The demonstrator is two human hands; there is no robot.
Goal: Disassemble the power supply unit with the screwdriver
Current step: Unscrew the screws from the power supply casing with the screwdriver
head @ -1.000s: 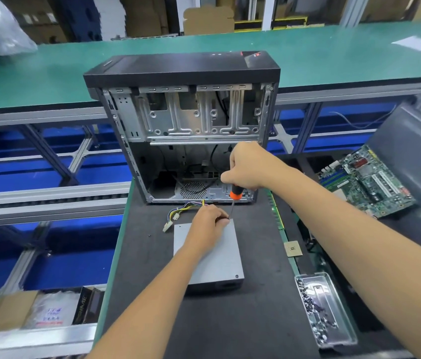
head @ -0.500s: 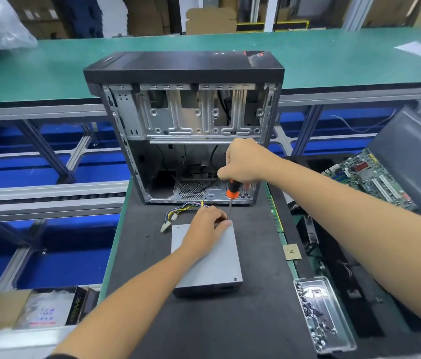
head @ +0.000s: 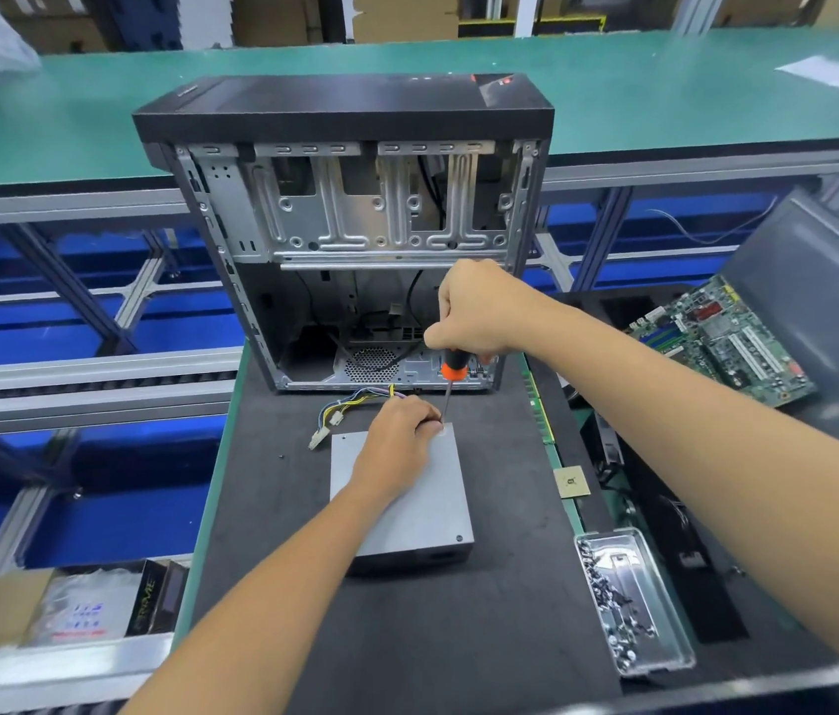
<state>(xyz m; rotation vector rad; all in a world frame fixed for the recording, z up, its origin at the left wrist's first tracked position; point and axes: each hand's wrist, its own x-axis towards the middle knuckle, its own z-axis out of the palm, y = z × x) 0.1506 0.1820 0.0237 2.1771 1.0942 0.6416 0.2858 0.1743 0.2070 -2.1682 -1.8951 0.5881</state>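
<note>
The grey power supply unit [head: 433, 500] lies flat on the dark mat [head: 407, 642], its yellow and black cables [head: 350, 405] trailing off its far left corner. My right hand [head: 474, 309] grips the orange and black handle of the screwdriver [head: 453, 367] from above. The screwdriver stands upright with its tip on the unit's far right corner. My left hand [head: 397, 441] rests on the far end of the unit's top. Its curled fingertips pinch the lower end of the shaft, and the screw under the tip is hidden.
An open, gutted computer case [head: 345, 116] stands upright just behind the unit. A metal tray [head: 636, 535] with several screws sits at the right front. A processor chip [head: 571, 481] lies on the mat's right edge, and a green motherboard [head: 727, 338] leans further right.
Both hands stay on the same far right corner of the unit, and the screwdriver remains upright there. Only my view has shifted slightly.
</note>
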